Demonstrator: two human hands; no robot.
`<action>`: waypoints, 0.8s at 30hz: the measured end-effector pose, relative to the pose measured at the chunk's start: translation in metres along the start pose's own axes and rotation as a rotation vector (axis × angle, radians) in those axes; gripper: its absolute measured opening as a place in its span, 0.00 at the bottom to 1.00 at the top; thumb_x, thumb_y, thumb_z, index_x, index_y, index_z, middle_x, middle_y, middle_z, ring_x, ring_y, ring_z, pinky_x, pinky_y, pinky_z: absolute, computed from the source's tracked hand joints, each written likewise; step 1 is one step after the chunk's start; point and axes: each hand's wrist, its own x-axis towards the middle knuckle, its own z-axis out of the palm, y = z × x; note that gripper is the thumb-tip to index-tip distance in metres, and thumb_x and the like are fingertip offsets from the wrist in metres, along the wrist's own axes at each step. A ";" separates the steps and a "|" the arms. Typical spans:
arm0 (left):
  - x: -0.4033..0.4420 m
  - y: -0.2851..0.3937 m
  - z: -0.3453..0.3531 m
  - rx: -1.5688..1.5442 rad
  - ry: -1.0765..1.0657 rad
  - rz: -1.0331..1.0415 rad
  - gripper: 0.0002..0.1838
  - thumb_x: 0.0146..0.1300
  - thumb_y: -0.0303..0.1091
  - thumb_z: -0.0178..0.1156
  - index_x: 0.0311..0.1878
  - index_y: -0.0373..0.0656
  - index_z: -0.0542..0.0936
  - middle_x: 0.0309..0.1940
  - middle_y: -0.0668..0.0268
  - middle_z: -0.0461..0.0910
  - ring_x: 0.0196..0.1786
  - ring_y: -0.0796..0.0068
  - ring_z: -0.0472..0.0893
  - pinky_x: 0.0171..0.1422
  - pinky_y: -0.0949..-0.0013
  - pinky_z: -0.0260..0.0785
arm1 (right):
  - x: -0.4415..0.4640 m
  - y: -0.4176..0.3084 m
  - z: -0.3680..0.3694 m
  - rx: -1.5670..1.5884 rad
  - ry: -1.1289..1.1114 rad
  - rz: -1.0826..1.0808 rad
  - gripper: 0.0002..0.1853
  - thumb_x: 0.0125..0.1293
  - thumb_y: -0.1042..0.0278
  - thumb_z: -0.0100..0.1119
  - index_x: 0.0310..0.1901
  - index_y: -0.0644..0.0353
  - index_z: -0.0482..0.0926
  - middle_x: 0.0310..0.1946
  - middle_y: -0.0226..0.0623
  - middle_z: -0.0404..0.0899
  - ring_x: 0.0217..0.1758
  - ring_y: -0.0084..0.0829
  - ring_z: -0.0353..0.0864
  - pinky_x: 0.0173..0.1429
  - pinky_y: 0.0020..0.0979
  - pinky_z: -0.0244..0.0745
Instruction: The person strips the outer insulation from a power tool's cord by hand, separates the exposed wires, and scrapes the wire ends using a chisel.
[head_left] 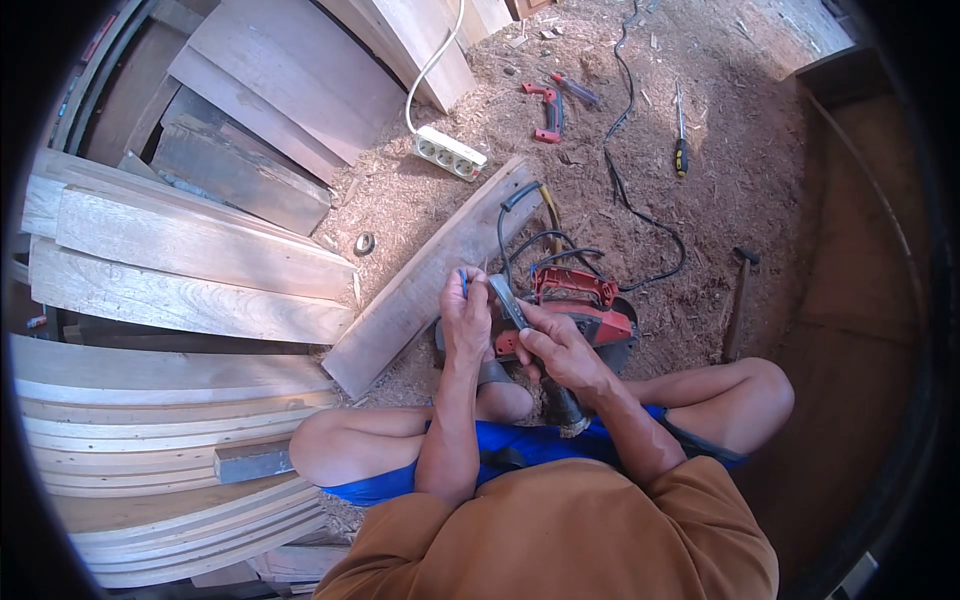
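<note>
My left hand is closed in a pinch on a thin blue wire. In my right hand is a slim grey metal tool that looks like a utility knife, its upper end close to my left fingers. Just beyond and under my hands lies a red circular saw, with its red handle housing opened up. A black cable and loose wires run beside it. My fingers hide part of the saw body.
A wooden plank lies diagonally ahead. Around it on the sawdust are a white power strip, a tape roll, a red handle cover, a screwdriver and a hammer. Stacked boards fill the left.
</note>
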 end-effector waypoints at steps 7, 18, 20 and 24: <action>0.000 -0.005 -0.001 0.165 0.009 0.060 0.10 0.81 0.37 0.51 0.43 0.43 0.74 0.28 0.77 0.72 0.30 0.89 0.68 0.32 0.78 0.62 | -0.002 -0.004 0.007 0.007 0.028 0.020 0.29 0.78 0.71 0.45 0.80 0.57 0.61 0.28 0.25 0.73 0.24 0.17 0.73 0.30 0.22 0.72; -0.003 -0.003 0.004 0.007 -0.085 0.022 0.08 0.81 0.37 0.52 0.44 0.46 0.75 0.24 0.79 0.70 0.24 0.91 0.66 0.26 0.81 0.56 | -0.001 -0.004 0.009 0.005 0.045 0.002 0.29 0.79 0.71 0.44 0.80 0.56 0.60 0.28 0.26 0.73 0.24 0.18 0.74 0.30 0.23 0.74; -0.003 -0.002 0.004 -0.014 -0.100 0.000 0.07 0.81 0.36 0.52 0.44 0.45 0.75 0.26 0.78 0.71 0.26 0.91 0.67 0.27 0.81 0.58 | -0.001 -0.004 0.009 0.010 0.052 -0.004 0.29 0.79 0.71 0.44 0.80 0.56 0.60 0.28 0.26 0.74 0.24 0.18 0.74 0.30 0.23 0.74; -0.003 -0.003 0.002 -0.028 -0.104 -0.012 0.07 0.82 0.34 0.51 0.45 0.44 0.75 0.29 0.77 0.74 0.29 0.91 0.69 0.31 0.81 0.62 | 0.000 -0.002 0.008 0.005 0.048 -0.009 0.29 0.79 0.71 0.44 0.80 0.56 0.60 0.28 0.26 0.74 0.24 0.18 0.74 0.30 0.23 0.74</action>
